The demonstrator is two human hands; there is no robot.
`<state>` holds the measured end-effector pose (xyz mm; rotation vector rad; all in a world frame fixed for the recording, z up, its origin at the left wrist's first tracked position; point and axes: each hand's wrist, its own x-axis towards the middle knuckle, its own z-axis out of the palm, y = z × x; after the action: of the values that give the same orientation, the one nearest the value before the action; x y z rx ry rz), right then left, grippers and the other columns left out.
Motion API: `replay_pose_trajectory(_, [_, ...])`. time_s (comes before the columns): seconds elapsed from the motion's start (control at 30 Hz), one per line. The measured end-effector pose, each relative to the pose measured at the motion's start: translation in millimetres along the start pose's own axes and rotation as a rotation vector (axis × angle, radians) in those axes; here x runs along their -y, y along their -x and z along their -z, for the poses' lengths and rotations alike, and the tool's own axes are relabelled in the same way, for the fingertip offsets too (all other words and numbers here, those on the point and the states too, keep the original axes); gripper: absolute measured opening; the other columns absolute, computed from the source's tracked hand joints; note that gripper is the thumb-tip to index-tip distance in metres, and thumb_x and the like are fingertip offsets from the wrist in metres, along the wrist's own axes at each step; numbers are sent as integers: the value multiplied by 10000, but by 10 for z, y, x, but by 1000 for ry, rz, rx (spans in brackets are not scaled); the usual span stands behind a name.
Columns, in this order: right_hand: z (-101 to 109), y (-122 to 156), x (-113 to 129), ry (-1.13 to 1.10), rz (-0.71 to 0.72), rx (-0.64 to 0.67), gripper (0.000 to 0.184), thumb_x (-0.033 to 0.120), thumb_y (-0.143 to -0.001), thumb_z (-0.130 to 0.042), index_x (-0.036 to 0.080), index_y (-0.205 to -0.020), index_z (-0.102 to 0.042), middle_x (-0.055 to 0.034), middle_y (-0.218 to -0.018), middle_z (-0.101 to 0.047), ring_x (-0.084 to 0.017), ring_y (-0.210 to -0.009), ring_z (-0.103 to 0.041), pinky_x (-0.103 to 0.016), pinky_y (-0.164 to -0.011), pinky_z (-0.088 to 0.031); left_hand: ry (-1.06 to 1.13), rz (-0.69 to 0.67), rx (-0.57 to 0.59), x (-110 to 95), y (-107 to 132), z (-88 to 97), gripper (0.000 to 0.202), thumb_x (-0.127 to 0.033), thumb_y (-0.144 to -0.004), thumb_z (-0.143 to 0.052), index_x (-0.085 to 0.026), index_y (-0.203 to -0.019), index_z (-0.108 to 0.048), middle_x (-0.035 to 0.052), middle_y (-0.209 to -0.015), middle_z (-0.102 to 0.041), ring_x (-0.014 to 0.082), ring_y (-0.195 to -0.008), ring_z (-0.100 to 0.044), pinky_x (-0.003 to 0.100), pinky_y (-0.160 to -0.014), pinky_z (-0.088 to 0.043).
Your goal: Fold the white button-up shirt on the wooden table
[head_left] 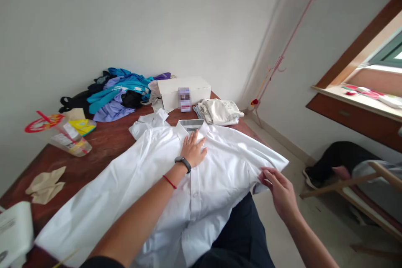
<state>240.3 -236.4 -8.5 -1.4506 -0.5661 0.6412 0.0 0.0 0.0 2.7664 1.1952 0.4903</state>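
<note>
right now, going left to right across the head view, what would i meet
Plastic cup → clothes pile → left hand → folded fabric → right hand → wooden drawer. The white shirt spans too widely to place.

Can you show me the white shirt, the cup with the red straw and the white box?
White shirt [209, 176], head view: on its front.
Cup [67, 140], head view: on its side.
White box [201, 93], head view: on its front face.
</note>
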Motion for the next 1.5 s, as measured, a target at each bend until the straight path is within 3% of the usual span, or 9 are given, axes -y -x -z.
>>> replay_pose_trajectory(0.17, [57,190,-165,-320,-261,-69,313,353,-633,-883,173,-851,-749,5,-683,-636,-120,-609,-587,-205,-548,-544,1,-3,7,-6,-10,24,505,-434,-976,-534,-275,-1455,-558,120,-1658,-270,335,-1507,-291,562,-1220,-220])
replay_pose_trajectory(0.43, [70,330,-373,-511,-536,-37,176,286,-782,-757,172,-714,-641,-30,-680,-683,-151,-590,-663,-251,-552,-608,25,0,31,-18,-5,90,488,-403,-972,-546,-259,-1437,-580,131,-1654,-274,333,-1507,-291,565,-1224,-212])
replay_pose_trajectory(0.73, [233,292,-487,-760,-595,-78,108,217,-895,-585,148,-912,-666,-116,-890,-769,-201,-714,-741,-327,-640,-647,13,-15,41,-17,-8,124,456,-382,-968,-561,-264,-1406,-605,125,-1653,-277,309,-1509,-293,565,-1220,-233])
replay_pose_trajectory(0.87, [198,283,-440,-900,-604,-56,107,222,-878,-584,162,-939,-648,-100,-844,-743,-200,-743,-734,-323,-667,-643,17,-24,36,-5,-13,122,456,-373,-964,-567,-251,-1401,-615,122,-1644,-300,330,-1499,-312,557,-1222,-243])
replay_pose_trajectory(1.07, [250,150,-315,-994,-480,-92,92,257,-835,-631,216,-917,-632,-27,-776,-686,-165,-689,-685,-290,-609,-626,19,-29,40,5,-19,117,450,-370,-967,-563,-256,-1400,-612,127,-1647,-291,313,-1504,-307,559,-1216,-250])
replay_pose_trajectory(1.23, [253,-80,-94,-955,-278,-170,83,281,-799,-657,219,-846,-629,-11,-849,-691,-161,-787,-691,-321,-725,-641,29,-27,38,7,-16,111,451,-382,-970,-553,-260,-1401,-610,112,-1651,-287,322,-1508,-297,561,-1221,-241])
replay_pose_trajectory(1.43, [44,-264,296,-698,251,-383,101,170,-736,-738,177,-723,-637,18,-782,-648,-108,-735,-638,-230,-734,-591,48,-19,44,-6,-3,130,451,-378,-972,-557,-254,-1403,-608,120,-1657,-269,321,-1514,-283,571,-1220,-234])
replay_pose_trajectory(1.5, [59,-353,382,-701,315,-463,101,148,-754,-723,187,-715,-638,18,-785,-639,-110,-744,-645,-226,-723,-586,59,-20,46,-8,1,138,456,-380,-971,-560,-243,-1403,-607,127,-1659,-262,322,-1516,-277,577,-1218,-233])
